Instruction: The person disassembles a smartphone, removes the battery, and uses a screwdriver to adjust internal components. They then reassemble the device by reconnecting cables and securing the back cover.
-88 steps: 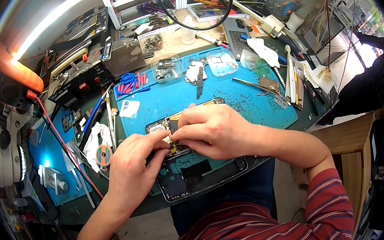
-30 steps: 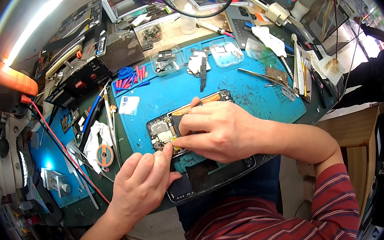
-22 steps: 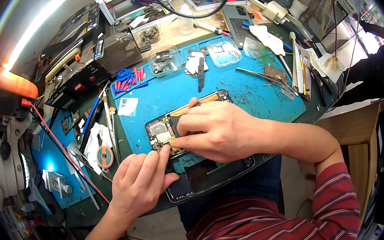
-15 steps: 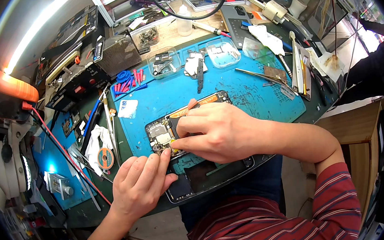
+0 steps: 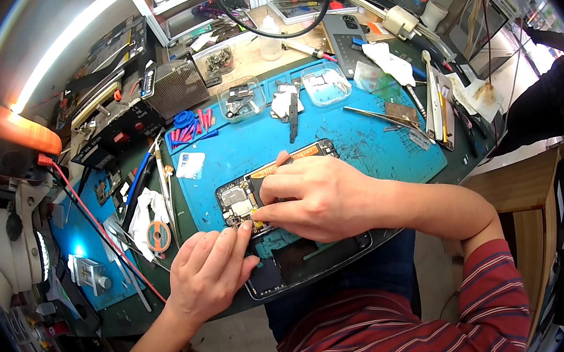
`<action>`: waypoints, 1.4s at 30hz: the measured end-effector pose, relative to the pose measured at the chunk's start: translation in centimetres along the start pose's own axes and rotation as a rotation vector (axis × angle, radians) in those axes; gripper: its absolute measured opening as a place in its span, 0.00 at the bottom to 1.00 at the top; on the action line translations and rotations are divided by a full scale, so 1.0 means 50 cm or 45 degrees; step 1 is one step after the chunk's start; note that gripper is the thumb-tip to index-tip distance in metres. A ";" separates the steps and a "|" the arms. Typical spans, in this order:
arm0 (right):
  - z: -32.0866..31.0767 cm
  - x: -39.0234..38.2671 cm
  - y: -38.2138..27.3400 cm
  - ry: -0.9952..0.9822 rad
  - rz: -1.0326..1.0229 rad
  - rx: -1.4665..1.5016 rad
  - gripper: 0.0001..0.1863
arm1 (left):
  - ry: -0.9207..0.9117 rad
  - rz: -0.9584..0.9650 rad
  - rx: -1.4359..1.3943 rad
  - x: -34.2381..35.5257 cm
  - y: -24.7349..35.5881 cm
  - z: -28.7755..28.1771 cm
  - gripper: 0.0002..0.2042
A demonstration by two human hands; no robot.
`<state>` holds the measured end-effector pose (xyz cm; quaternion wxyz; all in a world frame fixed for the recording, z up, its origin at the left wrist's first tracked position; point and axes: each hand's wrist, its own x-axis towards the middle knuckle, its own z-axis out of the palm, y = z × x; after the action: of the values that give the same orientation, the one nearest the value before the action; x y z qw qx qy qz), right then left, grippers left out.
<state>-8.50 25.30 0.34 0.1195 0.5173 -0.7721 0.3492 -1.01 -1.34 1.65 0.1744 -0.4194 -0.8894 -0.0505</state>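
So we've got an opened slim black phone with bare circuit boards (image 5: 234,195) lying at a slant on the near part of the big blue rubber work mat (image 5: 388,149), and both our hands are on it. Our bare left hand (image 5: 205,275) comes in from the near left, fingers bunched together, index tip down at the board's near edge, right by a tiny yellow piece (image 5: 257,223). Thumb's off to the side with a gap, and we can't see anything gripped there. Our bare right hand (image 5: 314,190) sits over the middle of the phone with its fingers curled in narrow; can't tell if we've got something small pinched under there, since the knuckles block it. An orange printed strip (image 5: 305,152) pokes out along the far side.

On the near side there's a flat black-rimmed frame (image 5: 265,279), right at the bench edge and partly under our right hand. Far side of the mat: two clear plastic tubs of small parts, left one (image 5: 242,100) and right one (image 5: 326,84), with a long dark strip (image 5: 293,118) between them. Some long metal tweezers (image 5: 378,116) lie over to the right.
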 end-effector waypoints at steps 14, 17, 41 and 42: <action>-0.095 -0.047 -0.005 -0.181 0.139 -0.377 0.15 | 0.084 0.047 -0.010 -0.002 0.001 0.000 0.21; -0.092 -0.050 -0.014 -0.148 0.082 -0.445 0.14 | 0.185 0.036 -0.043 -0.005 0.001 0.006 0.19; -0.167 -0.128 -0.095 -0.219 0.048 -0.372 0.18 | 0.214 -0.679 -0.925 0.026 -0.018 -0.012 0.26; -0.172 -0.149 -0.105 -0.258 0.003 -0.411 0.18 | 0.248 -0.605 -0.818 0.005 -0.012 -0.019 0.26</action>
<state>-2.11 35.18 4.71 0.1222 0.5230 -0.8268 0.1669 -1.38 -1.77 2.67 0.1014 -0.2288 -0.8798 -0.4040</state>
